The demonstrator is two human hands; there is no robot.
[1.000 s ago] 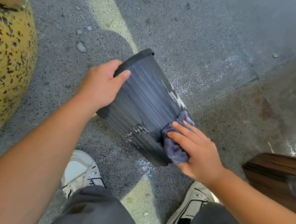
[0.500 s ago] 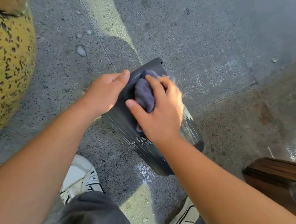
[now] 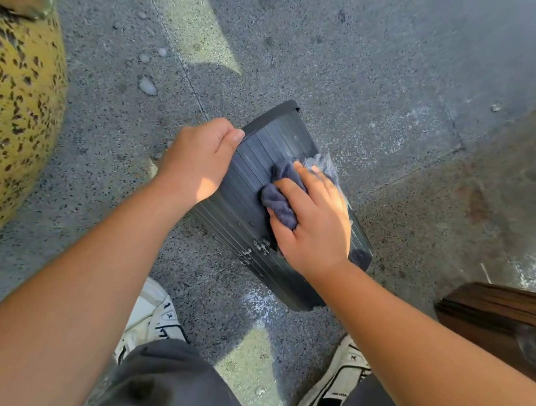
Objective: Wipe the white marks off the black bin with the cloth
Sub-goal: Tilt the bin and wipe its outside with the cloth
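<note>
Bin-wiping on speckled pavement, seen from above.

Black ribbed bin [image 3: 257,183] was tilted on the ground just ahead of two white shoes [image 3: 152,320], its rim gripped by the left hand [image 3: 198,162]. A grey cloth [image 3: 281,197] was bunched under the curled fingers of the right hand [image 3: 313,224] and pressed against the bin's side. White marks [image 3: 257,250] were visible beside that hand's thumb.

Ribbed matt plastic bin [image 3: 251,188], soft cloth [image 3: 278,198], rough speckled pavement [image 3: 359,54].
</note>
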